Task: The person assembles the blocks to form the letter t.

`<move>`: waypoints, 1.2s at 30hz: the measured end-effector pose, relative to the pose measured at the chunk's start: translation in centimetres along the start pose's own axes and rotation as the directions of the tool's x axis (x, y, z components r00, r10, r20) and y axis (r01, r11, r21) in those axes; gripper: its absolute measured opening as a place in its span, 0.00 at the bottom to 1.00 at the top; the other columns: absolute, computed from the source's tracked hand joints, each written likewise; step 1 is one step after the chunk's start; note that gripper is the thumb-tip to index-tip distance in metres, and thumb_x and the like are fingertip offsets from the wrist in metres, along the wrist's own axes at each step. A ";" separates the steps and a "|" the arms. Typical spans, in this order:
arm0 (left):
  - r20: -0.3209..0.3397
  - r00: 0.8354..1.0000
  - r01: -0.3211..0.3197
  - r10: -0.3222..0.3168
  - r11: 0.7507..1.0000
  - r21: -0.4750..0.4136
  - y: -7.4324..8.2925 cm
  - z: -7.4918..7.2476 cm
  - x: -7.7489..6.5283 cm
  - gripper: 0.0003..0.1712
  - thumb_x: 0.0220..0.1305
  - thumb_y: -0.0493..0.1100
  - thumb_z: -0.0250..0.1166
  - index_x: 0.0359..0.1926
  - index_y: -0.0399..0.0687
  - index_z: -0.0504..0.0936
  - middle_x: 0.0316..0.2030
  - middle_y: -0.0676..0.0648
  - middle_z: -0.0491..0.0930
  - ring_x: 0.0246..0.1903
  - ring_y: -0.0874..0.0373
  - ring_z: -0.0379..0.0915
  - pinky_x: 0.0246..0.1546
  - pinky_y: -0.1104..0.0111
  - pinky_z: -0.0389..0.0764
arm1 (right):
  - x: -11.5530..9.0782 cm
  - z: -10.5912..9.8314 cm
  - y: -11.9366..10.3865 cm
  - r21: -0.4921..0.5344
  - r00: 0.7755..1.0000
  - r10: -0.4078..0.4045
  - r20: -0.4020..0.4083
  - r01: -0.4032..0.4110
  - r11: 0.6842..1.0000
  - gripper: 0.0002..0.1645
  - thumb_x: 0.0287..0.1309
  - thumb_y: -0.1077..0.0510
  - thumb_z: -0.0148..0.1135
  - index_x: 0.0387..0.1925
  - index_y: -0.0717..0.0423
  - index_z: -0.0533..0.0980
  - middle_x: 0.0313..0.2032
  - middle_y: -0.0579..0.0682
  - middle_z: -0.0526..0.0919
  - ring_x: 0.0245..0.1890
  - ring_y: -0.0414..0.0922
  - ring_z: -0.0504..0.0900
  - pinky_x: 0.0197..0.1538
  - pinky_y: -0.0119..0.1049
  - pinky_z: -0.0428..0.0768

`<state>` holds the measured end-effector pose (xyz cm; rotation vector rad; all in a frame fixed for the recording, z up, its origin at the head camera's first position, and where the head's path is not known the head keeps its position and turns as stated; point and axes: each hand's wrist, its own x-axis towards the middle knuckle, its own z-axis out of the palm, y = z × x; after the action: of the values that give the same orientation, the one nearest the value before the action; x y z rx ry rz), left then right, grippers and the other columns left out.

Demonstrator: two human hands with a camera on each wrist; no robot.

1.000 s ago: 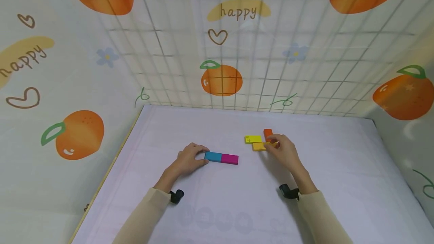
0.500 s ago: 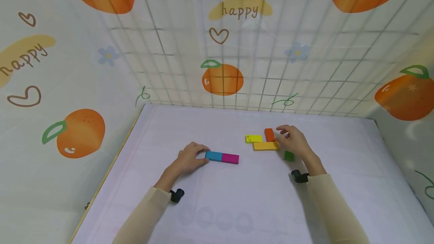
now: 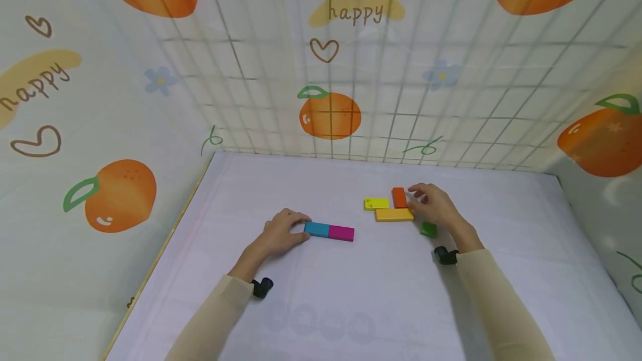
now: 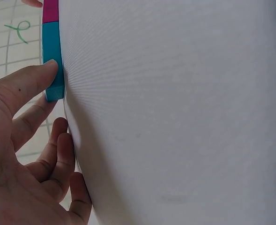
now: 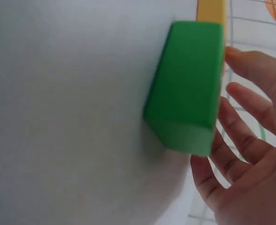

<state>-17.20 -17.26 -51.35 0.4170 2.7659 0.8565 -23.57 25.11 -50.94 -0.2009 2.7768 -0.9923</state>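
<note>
In the head view, my left hand pinches the near end of a blue block between thumb and index finger. A magenta block lies end to end with it, forming one bar. My right hand is beside a red-orange block, thumb and index fingertips at its right side, fingers loosely bent. Just in front of that block lies a longer amber block. In the right wrist view, a green block sits in front of the hand and overlaps the amber block behind it.
A yellow block with a small marking lies along the amber block, left of the red-orange one. The white tabletop has a yellowish left edge. A curtain printed with oranges stands behind and around it.
My right hand has moved right, off the amber block, uncovering its right end, the red-orange block and the green block. Over the last half second it has stayed nearly still. My left hand keeps its place.
</note>
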 end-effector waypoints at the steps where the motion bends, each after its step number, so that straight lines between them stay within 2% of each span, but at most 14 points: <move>1: 0.001 1.000 0.001 -0.001 1.000 -0.001 0.0 0.0 0.0 0.21 0.62 0.51 0.72 0.57 0.62 0.83 0.51 0.49 0.75 0.55 0.51 0.69 0.54 0.48 0.65 | 0.1 0.0 0.0 0.000 1.000 -0.001 0.002 0.001 1.000 0.26 0.66 0.54 0.65 0.62 0.58 0.73 0.53 0.61 0.77 0.49 0.57 0.74 0.52 0.53 0.76; 12: 0.001 1.000 -0.001 0.001 1.000 -0.008 0.0 0.2 -0.2 0.21 0.63 0.51 0.71 0.57 0.61 0.82 0.51 0.50 0.75 0.54 0.52 0.69 0.55 0.49 0.64 | 0.5 0.2 0.3 0.025 0.998 -0.021 0.054 0.019 0.999 0.32 0.65 0.52 0.65 0.67 0.54 0.70 0.54 0.59 0.77 0.49 0.55 0.73 0.51 0.50 0.76; 18: -0.003 1.000 -0.009 0.009 1.000 -0.015 -0.1 0.2 -0.2 0.21 0.62 0.51 0.72 0.57 0.62 0.83 0.51 0.50 0.75 0.54 0.52 0.69 0.55 0.48 0.64 | 0.7 -0.2 0.0 0.044 0.995 0.002 0.101 -0.006 0.999 0.37 0.61 0.49 0.68 0.69 0.54 0.68 0.57 0.60 0.74 0.50 0.56 0.70 0.52 0.52 0.74; 24: 0.001 1.000 -0.007 0.007 1.000 -0.011 -0.1 0.2 0.0 0.21 0.62 0.51 0.72 0.57 0.63 0.82 0.51 0.51 0.75 0.54 0.53 0.70 0.55 0.48 0.64 | 0.8 -0.2 -0.2 0.048 0.995 -0.015 0.094 0.011 0.999 0.38 0.62 0.48 0.69 0.68 0.57 0.69 0.58 0.62 0.74 0.51 0.57 0.71 0.53 0.54 0.73; 36: 0.001 1.000 -0.002 0.002 1.000 -0.001 -0.2 0.0 0.0 0.22 0.63 0.51 0.72 0.57 0.63 0.82 0.51 0.50 0.74 0.54 0.52 0.70 0.54 0.48 0.65 | 1.3 0.1 0.0 0.076 0.995 -0.007 0.098 -0.001 0.997 0.40 0.57 0.47 0.72 0.68 0.56 0.69 0.58 0.61 0.73 0.51 0.57 0.69 0.50 0.51 0.73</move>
<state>-17.27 -17.40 -51.48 0.4205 2.7647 0.8584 -24.80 24.82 -51.20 -0.2364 2.6461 -1.0568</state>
